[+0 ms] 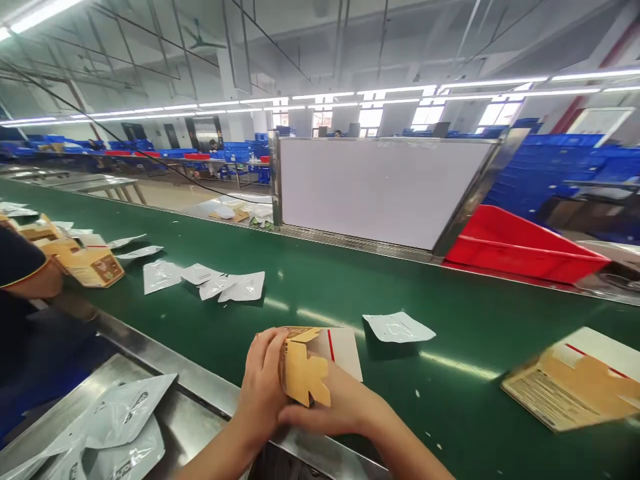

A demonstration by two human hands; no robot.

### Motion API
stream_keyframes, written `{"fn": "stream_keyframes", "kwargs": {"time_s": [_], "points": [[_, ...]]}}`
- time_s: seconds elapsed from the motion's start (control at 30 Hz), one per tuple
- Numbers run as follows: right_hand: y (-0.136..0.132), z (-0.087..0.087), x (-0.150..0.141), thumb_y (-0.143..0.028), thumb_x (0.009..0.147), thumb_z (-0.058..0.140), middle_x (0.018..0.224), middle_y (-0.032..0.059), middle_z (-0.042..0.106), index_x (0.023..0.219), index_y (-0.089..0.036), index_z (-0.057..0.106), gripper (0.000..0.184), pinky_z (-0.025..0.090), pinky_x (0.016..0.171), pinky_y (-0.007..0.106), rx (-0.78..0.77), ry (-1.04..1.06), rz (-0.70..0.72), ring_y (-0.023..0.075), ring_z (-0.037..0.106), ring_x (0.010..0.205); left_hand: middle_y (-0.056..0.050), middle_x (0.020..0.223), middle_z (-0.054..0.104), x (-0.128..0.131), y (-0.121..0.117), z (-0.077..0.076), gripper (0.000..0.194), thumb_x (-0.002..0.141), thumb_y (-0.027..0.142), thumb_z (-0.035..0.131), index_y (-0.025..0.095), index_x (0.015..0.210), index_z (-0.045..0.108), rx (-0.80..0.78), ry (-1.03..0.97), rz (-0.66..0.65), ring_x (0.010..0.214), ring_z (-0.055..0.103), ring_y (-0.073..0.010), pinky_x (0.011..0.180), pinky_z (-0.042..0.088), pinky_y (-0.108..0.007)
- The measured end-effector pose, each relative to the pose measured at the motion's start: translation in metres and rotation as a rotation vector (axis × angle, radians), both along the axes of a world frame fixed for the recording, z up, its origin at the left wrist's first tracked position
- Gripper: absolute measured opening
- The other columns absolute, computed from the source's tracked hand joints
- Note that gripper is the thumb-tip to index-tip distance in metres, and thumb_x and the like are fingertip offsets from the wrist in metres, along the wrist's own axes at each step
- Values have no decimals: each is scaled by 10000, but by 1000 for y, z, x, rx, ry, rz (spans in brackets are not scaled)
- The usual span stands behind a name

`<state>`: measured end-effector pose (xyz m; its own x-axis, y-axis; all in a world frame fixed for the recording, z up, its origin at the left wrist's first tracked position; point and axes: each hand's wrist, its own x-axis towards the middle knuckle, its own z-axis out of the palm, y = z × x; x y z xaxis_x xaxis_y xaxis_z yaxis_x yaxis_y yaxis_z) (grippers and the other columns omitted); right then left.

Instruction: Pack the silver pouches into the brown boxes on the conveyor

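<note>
Both my hands hold a small yellow-brown cardboard box (pixel 306 373) over the near edge of the green conveyor belt. Its cut flaps stand open towards me, and a white panel with a red strip extends to the right. My left hand (pixel 263 373) wraps round the box's left side. From the right, my right hand (pixel 345 400) grips it, the thumb showing below the flap and the other fingers hidden by the cardboard. A flat white pouch (pixel 399 327) lies on the belt to the right of the box. Whether anything is inside the box cannot be seen.
Several white pouches (pixel 243 287) lie further left on the belt (pixel 320 267). Silvery pouches (pixel 123 413) rest on a metal tray at lower left. A co-worker's arm (pixel 30 270) reaches towards open boxes (pixel 95 265). Another open box (pixel 570 387) lies right; a red bin (pixel 520 247) stands beyond.
</note>
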<state>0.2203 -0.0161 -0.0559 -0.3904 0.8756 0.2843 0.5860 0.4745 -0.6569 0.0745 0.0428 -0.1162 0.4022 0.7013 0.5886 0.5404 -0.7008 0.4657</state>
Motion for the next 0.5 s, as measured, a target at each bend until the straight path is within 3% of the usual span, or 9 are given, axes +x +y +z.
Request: {"fn": "stream_keyframes", "kwargs": {"time_s": [0.07,0.17,0.23,0.3,0.43,0.5], "points": [[-11,0,10,-164,769,583,1169,56,603,1121,-213,574,355,490,927,352,-14,-33,-152,205,570,1033,-142,1319,452,3,-7,-2,729,688,118,581,262,1347,305,-115,46,-72,1201,508,-296,957,499,-494],[-39,4,45,-128,792,482,993,57,636,942,-215,622,223,524,817,363,73,-166,-374,201,587,915,-127,1424,376,4,-11,-1,890,650,183,678,305,1400,215,-264,123,-230,1299,426,-308,993,482,-488],[-64,4,81,-149,779,491,873,50,657,819,-230,641,175,515,819,419,145,-305,-544,233,593,901,-120,1423,395,5,-10,0,814,686,236,673,304,1385,262,-342,158,-260,1295,438,-301,997,479,-485],[-90,-5,124,-199,761,514,890,56,683,778,-246,664,157,505,849,459,162,-398,-709,265,601,952,-117,1369,469,5,-8,0,655,744,269,618,280,1340,347,-400,162,-246,1248,496,-284,985,489,-472],[-147,-36,203,-415,699,563,987,84,699,696,-238,673,208,554,777,456,47,-343,-953,298,647,925,-99,1262,574,4,-2,1,468,798,300,544,251,1254,454,-436,128,-246,1165,570,-252,943,522,-418],[-172,-43,225,-542,654,595,1011,85,697,809,-240,681,350,565,746,460,64,-303,-1107,309,661,887,-99,1228,599,0,1,3,441,799,312,539,243,1230,476,-438,114,-234,1134,589,-249,929,526,-410]]}}
